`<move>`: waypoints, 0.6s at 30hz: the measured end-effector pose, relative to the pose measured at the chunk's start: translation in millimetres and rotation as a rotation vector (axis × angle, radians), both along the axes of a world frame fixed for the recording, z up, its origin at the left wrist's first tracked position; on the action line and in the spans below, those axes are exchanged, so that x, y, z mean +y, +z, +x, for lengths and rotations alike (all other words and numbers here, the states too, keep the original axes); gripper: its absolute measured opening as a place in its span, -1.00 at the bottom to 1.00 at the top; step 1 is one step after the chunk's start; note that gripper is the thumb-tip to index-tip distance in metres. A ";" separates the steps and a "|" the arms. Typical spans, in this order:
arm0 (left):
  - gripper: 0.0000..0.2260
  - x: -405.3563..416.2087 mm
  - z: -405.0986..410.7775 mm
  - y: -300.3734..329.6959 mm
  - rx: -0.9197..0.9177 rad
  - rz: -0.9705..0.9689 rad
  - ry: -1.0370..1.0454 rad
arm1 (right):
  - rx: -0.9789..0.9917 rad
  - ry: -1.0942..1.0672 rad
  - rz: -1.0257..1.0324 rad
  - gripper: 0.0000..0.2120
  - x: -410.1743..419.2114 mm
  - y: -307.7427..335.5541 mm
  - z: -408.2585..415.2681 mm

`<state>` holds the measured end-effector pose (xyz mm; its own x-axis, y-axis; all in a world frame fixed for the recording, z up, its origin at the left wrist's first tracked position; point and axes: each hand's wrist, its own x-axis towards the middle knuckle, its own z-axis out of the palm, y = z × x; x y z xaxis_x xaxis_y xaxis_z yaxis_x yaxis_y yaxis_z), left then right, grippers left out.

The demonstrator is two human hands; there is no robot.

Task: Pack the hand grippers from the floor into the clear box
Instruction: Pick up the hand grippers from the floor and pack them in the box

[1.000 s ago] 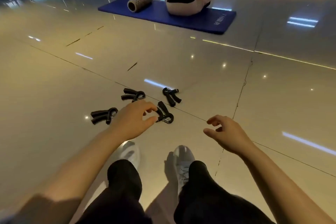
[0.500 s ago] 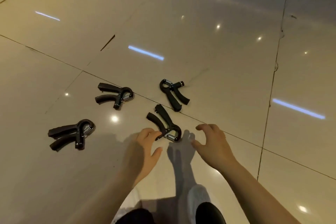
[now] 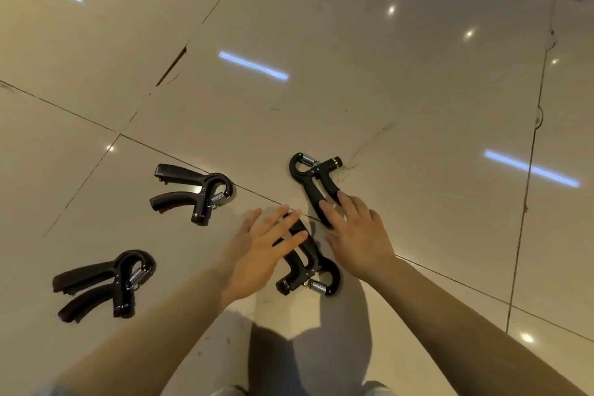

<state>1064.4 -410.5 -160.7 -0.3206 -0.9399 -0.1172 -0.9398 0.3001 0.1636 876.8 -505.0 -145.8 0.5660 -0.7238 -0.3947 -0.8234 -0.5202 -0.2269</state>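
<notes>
Fingers of the left hand (image 3: 257, 254) are straight and spread, lying over the handles of the nearest hand gripper (image 3: 308, 270); nothing is curled round it. That gripper lies flat on the tiled floor (image 3: 385, 90), its long axis running away from the person, handle ends far and its spring loop and knob near, just right of the left palm. The right hand (image 3: 356, 235) is likewise spread flat, fingertips resting on the handle ends of the far hand gripper (image 3: 316, 183). This one also lies flat, its long axis slanting away to the left, spring loop and knob at the far end and handles pointing back toward the hand. The two grippers lie close together between the hands. Well left of the left hand lies a third hand gripper (image 3: 193, 193), handles pointing left, spring end toward the hands. Nearer the person and further left, beside the left forearm, a fourth hand gripper (image 3: 103, 283) lies the same way. Ceiling lights reflect off the glossy tiles.
</notes>
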 end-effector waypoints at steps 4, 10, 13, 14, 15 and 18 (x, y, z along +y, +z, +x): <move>-0.20 -3.1 -2.6 -7.3 -0.059 0.108 -0.020 | 0.043 0.080 0.008 -0.40 -4.8 -7.6 -1.5; -0.25 9.7 8.8 -11.4 -0.056 0.017 0.039 | 0.001 0.026 0.018 -0.40 -2.3 -10.5 -3.9; -0.17 32.4 20.8 -16.8 -0.006 0.006 0.127 | -0.034 -0.008 -0.029 -0.45 -9.1 -10.7 -0.6; -0.13 42.4 24.6 -19.6 0.036 0.025 0.171 | -0.029 -0.008 -0.041 -0.46 -10.9 -11.5 1.4; -0.09 51.9 26.5 -21.7 0.078 0.055 0.211 | -0.020 -0.001 -0.052 -0.45 -12.0 -12.4 3.8; -0.06 73.5 25.0 -28.1 0.168 0.121 0.337 | 0.015 0.007 -0.080 -0.44 -12.8 -14.3 9.7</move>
<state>1089.5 -337.0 -188.8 -0.0204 -0.9785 -0.2053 -0.9394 -0.0516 0.3391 886.5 -517.7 -160.1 0.5653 -0.7496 -0.3442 -0.8229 -0.5415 -0.1723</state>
